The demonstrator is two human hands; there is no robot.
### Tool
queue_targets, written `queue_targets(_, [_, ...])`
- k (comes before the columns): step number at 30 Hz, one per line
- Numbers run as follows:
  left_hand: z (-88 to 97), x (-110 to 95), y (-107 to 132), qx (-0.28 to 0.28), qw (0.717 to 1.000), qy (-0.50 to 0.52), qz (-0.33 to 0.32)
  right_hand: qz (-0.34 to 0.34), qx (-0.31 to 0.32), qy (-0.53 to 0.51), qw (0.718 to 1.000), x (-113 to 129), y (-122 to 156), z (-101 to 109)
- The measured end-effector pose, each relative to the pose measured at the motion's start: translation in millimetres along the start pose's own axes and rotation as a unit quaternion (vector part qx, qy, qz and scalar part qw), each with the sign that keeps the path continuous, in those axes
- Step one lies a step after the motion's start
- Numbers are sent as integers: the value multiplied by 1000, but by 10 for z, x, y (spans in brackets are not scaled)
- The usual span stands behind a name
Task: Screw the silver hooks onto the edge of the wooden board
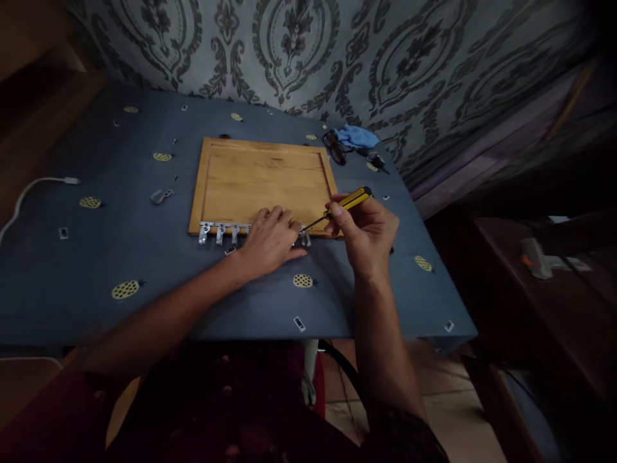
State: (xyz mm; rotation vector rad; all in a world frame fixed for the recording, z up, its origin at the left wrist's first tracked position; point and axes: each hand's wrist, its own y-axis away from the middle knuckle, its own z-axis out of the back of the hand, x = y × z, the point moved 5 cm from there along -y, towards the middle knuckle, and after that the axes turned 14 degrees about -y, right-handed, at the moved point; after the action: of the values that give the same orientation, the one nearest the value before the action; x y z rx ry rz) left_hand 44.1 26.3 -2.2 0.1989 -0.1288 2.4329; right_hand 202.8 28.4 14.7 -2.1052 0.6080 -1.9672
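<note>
A wooden board (270,180) with a raised frame lies flat on the table. Along its near edge runs a metal hook rail (220,233) with several hooks hanging over the side. My left hand (272,238) bears down on the rail, fingers bent over it and thumb stretched out to the right; the rail's middle is hidden beneath. My right hand (369,231) grips a yellow-and-black screwdriver (349,200), tilted with its shaft pointing down to the left. The tip meets the rail's right part, beside my left fingers; any screw there is too small to make out.
Left of the board lie a loose metal piece (162,195) and small screws (175,178). Dark glasses (335,146), a blue cloth (357,137) and keys (377,161) sit at the back right. A white cable (36,183) crosses the left. A patterned curtain (294,45) borders the table (159,257).
</note>
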Motion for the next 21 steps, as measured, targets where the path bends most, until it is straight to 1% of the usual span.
queue_targets(6, [-27,-4,-4,-23,1000,-6,4,35,-33,18,999,-38,14,-38])
queue_targets(11, [-39,-1,-3,-33,999,-7,7,38,-40,25,998,-73,22,-22])
queue_targets(14, [-38,-3,-4,-25,1000,-4,6,13,-26,15,999,-56,24,8])
queue_targets(17, [-28,-8,-6,-22,1000,-2,4,-23,11,-2,1000,-25,25,27])
queue_targets(19, [-25,-8,-6,-20,1000,0,3,-33,25,-5,999,-5,27,31])
queue_targets(21, [-24,-6,-4,-19,1000,2,2,-31,22,1,999,5,31,26])
